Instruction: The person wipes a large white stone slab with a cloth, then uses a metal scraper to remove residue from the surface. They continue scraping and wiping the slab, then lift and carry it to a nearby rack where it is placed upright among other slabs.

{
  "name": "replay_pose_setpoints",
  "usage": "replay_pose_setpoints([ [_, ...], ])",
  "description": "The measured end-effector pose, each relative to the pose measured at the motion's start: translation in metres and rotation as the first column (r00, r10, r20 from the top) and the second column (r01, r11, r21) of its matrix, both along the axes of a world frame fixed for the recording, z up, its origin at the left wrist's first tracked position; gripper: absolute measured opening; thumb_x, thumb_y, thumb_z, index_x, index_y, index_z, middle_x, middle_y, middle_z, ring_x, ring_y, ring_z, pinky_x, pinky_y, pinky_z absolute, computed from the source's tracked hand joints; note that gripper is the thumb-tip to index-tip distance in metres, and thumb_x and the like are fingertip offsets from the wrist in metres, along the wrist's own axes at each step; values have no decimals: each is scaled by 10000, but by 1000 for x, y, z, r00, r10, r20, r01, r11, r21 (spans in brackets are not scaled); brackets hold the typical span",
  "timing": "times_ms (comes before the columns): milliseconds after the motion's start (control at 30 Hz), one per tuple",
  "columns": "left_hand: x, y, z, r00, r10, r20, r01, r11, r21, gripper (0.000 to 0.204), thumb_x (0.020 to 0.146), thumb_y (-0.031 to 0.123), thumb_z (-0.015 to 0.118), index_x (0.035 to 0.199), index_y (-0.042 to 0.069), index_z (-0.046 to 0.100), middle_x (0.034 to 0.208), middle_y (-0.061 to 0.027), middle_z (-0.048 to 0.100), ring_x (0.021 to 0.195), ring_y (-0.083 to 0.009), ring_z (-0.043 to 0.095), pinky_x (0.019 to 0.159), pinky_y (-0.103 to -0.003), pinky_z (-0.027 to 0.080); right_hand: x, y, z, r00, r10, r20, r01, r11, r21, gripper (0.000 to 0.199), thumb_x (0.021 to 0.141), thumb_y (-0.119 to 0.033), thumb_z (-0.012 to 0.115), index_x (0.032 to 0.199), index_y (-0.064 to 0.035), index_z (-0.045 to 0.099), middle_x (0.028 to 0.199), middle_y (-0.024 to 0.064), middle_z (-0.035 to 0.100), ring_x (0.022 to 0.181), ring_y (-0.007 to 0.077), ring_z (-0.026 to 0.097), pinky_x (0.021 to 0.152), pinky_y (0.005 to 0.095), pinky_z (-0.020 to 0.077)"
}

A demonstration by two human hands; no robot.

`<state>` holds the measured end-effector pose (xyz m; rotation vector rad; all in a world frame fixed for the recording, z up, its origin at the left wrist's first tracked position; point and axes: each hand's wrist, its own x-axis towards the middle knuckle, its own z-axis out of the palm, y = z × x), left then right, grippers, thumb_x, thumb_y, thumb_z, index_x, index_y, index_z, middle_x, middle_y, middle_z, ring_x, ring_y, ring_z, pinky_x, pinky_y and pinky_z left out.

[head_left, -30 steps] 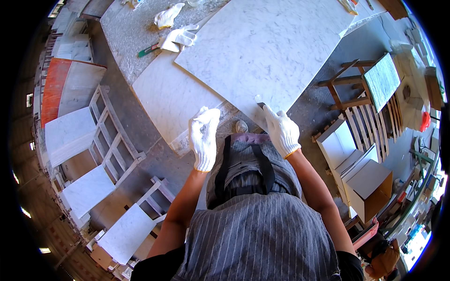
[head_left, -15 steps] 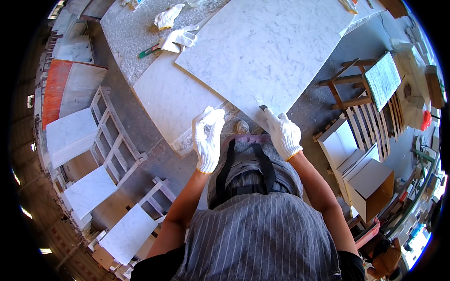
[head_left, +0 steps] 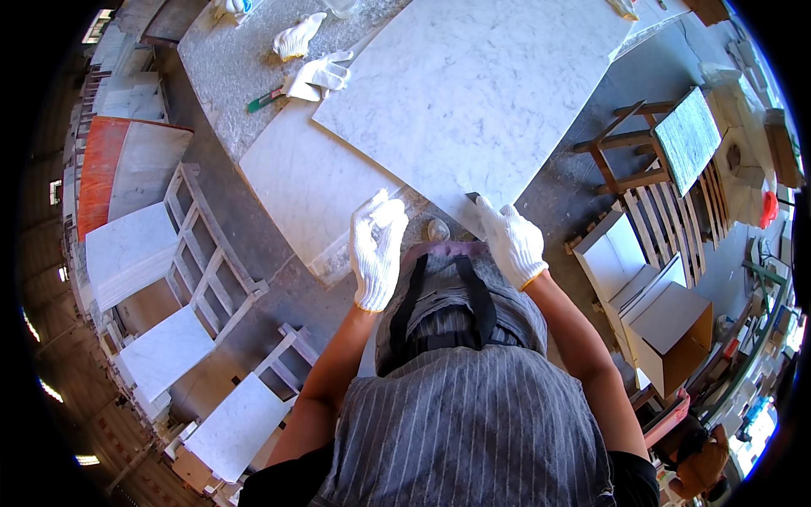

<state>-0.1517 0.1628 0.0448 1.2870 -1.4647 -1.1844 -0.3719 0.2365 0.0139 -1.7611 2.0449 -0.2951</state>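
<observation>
Head view: mid-frame, a tool (head_left: pixel 472 197) is being gripped by right hand (head_left: pixel 514 241), left hand (head_left: pixel 376 251) loosely open; slab (head_left: pixel 473 101) maybe being worked, progress unclear.

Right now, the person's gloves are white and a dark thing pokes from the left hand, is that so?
Not quite: the head view shows the dark thing pokes from the right hand, not the left hand. The gloves are white, as you said.

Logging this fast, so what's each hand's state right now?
Left hand: open, loosely curled, nothing seen in it.
Right hand: closed on a small dark tool.
</observation>
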Motion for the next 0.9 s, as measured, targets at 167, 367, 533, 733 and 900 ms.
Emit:
replay_pose_setpoints([
  [167,-1,0,-9,998,-6,-63,8,1000,22,382,922,18,673,1275,-32,538,1173,-109,639,1057,-146,610,948,-298,492,5,-21,2,994,-77,78,82,995,-58,425,938,-152,515,1357,-197,570,896,147,618,751,333,657,662,428,528],
  [367,-3,-7,-17,996,-89,3,89,995,32,349,954,-6,617,1287,2,514,1249,-113,584,1116,-162,581,958,-302,504,5,-22,10,999,-1,-44,5,996,86,431,909,-140,562,1334,-186,508,954,170,640,743,351,671,622,445,538],
  [533,7,-10,-27,995,-102,6,101,992,73,357,954,-14,611,1298,-3,514,1240,-108,580,1122,-162,578,951,-303,504,-4,-8,21,999,-8,-45,13,995,100,442,903,-126,567,1338,-187,521,957,171,644,769,348,669,641,451,537],
  [733,0,-11,-22,950,-84,300,116,989,-89,369,918,56,689,1260,-8,565,1118,-109,647,1028,-193,618,935,-333,500,-11,21,1,961,-195,193,213,974,-72,404,928,-146,585,1331,-174,602,891,156,636,765,339,654,634,427,524],
  [900,-7,-26,-24,775,3,632,331,850,-410,407,840,160,776,1198,38,625,1037,-142,679,939,-332,633,919,-443,475,3,26,-6,917,-206,343,270,951,-150,371,948,-154,573,1317,-153,616,846,151,627,756,337,642,642,424,517],
])
